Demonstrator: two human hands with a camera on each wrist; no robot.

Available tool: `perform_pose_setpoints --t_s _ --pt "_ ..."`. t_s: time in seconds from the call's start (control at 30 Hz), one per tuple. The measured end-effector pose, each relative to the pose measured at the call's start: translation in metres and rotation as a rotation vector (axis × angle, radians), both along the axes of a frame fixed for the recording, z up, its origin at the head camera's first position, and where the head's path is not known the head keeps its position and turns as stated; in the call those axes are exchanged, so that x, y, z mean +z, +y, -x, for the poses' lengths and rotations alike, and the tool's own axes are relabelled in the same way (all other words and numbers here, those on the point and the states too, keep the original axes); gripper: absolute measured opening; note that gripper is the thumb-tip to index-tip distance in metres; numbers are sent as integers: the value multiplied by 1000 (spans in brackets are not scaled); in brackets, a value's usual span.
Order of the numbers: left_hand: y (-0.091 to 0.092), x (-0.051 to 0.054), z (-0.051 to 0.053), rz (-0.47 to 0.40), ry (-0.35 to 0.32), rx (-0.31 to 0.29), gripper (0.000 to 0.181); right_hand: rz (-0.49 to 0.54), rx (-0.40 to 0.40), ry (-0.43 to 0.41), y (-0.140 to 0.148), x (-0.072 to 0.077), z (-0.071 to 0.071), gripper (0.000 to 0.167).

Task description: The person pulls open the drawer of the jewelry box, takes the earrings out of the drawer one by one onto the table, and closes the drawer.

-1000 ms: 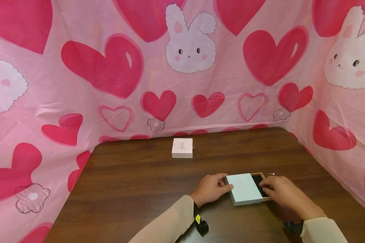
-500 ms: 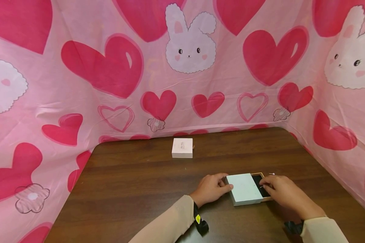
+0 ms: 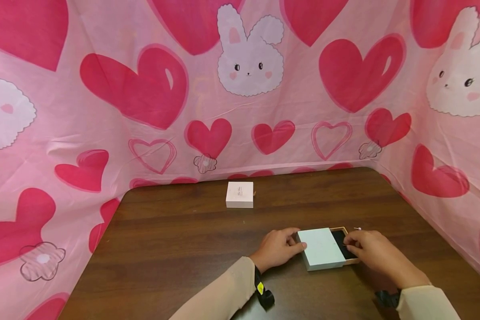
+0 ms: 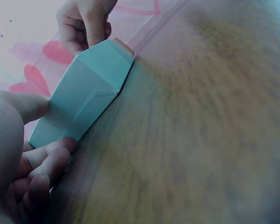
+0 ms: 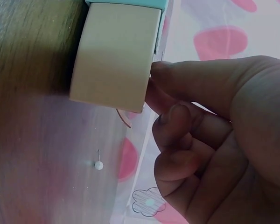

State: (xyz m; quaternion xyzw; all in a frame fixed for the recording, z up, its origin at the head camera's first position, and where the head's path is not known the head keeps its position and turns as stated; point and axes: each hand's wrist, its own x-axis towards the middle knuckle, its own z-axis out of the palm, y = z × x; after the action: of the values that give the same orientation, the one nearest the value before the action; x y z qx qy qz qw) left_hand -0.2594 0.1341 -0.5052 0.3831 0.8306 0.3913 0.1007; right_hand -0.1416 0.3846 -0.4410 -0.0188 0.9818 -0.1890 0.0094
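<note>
A pale green sleeve box [image 3: 322, 249] lies on the table with its gold-edged tray [image 3: 352, 262] partly out on the right; dark lining shows inside. My left hand [image 3: 276, 250] grips the sleeve's left end, thumb on one side and fingers on the other, also in the left wrist view. Over the tray opening, my right hand [image 3: 374, 251] has thumb and forefinger together, a tiny pin-like thing faintly visible at their tips. Its other fingers are curled in the right wrist view. A white-headed pin [image 5: 99, 165] lies on the table beyond the tray.
A small pinkish-white box [image 3: 240, 194] stands near the back of the brown table [image 3: 176, 249]. Pink cloth [image 3: 304, 102] with hearts and rabbits hangs behind and at both sides.
My right hand's fingertips have shifted slightly right over the tray; half a second ago a small light thing showed beneath them. My left hand and the sleeve have stayed put.
</note>
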Motion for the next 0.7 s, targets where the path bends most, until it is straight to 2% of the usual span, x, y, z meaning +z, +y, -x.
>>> perform_pose_setpoints --t_s 0.7 --pt "-1 1 0 -15 3 -6 52 -11 -4 47 8 2 -3 13"
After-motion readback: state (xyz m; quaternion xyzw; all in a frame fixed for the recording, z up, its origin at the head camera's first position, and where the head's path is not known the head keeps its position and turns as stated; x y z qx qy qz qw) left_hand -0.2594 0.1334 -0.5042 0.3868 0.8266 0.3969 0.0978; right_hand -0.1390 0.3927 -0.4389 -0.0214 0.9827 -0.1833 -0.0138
